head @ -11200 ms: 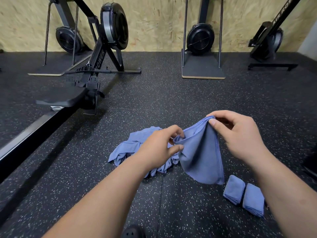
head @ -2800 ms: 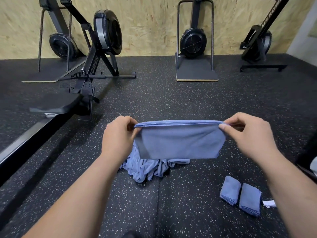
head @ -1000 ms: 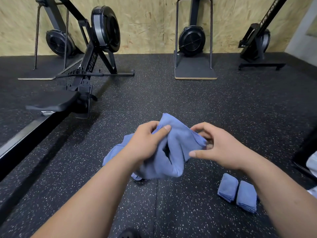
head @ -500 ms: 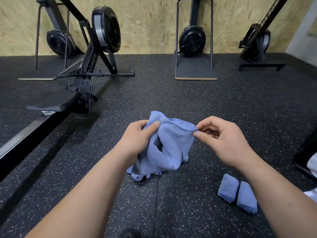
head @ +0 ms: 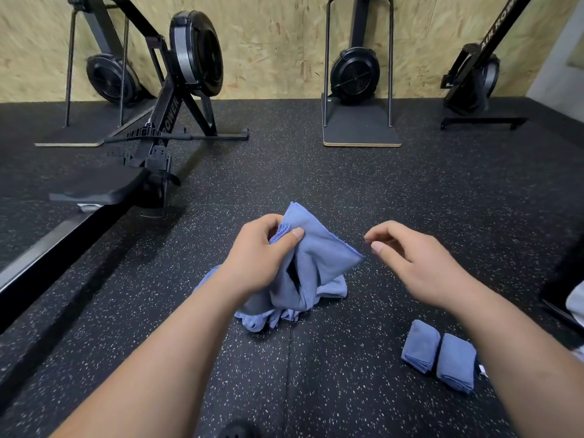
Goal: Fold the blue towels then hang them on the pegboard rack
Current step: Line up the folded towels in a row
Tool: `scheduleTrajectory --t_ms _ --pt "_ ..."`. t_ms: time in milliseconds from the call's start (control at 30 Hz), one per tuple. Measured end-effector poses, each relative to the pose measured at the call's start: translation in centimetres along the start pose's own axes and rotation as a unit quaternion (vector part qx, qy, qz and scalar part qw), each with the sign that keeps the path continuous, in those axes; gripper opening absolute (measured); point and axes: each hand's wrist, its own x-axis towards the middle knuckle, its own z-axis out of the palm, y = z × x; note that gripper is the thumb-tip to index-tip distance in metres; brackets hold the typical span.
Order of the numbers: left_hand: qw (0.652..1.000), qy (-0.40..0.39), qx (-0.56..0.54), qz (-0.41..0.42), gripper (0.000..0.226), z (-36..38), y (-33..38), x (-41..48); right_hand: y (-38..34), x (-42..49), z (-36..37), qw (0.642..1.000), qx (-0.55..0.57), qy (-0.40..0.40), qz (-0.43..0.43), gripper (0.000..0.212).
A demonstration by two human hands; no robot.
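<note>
Beneath the pinching left hand [head: 259,260] the blue towel [head: 319,260] sags, seemingly soft and light; the empty right hand [head: 417,267] should take its corner [head: 355,256].

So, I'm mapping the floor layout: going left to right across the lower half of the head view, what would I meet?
Rower seat → left hand → blue towel → right hand → two folded towels.
</note>
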Motion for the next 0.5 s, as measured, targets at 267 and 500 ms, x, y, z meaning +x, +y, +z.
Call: scheduleTrajectory --t_ms 267,500 --pt "0.988 -0.136 -0.058 0.041 0.014 1.5 1.1 -0.9 -2.7 -0.1 2.8 0.976 0.210 -0.063 -0.008 0.049" --pt "0.999 -0.028 0.000 0.018 0.026 0.5 0.1 -0.3 -1.1 0.7 1.7 0.971 0.225 0.003 0.079 0.020"
